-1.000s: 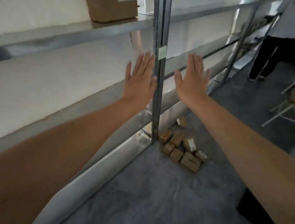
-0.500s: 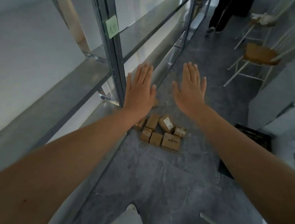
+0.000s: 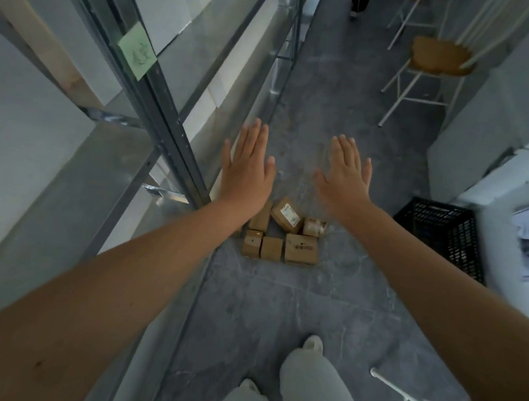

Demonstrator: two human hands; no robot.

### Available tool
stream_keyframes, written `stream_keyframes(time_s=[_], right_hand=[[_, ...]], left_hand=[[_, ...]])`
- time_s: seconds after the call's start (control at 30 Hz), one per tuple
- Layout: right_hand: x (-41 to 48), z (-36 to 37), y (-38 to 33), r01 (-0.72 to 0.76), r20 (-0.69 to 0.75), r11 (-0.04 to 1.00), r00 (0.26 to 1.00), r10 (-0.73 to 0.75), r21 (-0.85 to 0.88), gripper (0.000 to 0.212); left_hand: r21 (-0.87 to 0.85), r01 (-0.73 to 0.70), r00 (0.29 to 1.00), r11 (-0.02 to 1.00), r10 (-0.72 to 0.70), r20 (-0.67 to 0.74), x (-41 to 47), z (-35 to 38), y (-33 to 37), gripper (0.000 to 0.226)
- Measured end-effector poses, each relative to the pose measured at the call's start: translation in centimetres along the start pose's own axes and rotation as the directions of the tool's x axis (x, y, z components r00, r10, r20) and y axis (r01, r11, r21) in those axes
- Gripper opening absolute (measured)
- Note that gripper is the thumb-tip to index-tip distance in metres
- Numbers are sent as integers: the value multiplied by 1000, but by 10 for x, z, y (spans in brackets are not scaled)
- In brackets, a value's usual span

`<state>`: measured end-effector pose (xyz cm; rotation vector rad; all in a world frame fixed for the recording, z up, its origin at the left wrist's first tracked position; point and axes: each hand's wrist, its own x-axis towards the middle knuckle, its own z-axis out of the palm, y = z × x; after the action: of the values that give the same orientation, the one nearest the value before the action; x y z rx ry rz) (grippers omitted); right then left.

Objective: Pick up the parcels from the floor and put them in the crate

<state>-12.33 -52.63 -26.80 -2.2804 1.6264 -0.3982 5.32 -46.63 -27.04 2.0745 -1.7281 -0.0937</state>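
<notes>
As the head view shows, the left hand [image 3: 247,167] and the right hand [image 3: 345,175] are held out flat with fingers straight, holding nothing. The parcels [image 3: 282,236] lie clustered on the floor [image 3: 279,312] at the foot of the rack [image 3: 165,119], below and between both wrists, slightly nearer the left. The crate [image 3: 438,233] stands to their right, on the right hand's side.

The gaze has dropped further: the crate [image 3: 444,233] now shows more fully, and both legs [image 3: 314,391] appear
</notes>
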Motion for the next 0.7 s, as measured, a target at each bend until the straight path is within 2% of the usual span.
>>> stream_keyframes(time_s=[0.1,0.17,0.23,0.4,0.6,0.7], right_hand=[[25,10,23,-29,14,999,999,29,27,69],[44,22,43,-53,48,997,998,50,49,68],[64,37,67,-77,99,996,992,72,44,67],[128,64,119,-165,187,985,970,155,41,68],[197,74,162,-113,252,994,962,109,2,69],[220,85,180,-159,298,987,942,153,-3,69]], left_hand=[[-89,128,992,988,-126,30,24,22,5,57],[-165,288,958,943,-284,51,44,36,7,56],[-185,386,923,904,-381,63,65,49,6,56],[-103,412,911,905,-407,70,111,82,0,56],[-18,447,892,894,-444,85,154,136,6,55],[-25,460,881,888,-453,136,157,167,11,54]])
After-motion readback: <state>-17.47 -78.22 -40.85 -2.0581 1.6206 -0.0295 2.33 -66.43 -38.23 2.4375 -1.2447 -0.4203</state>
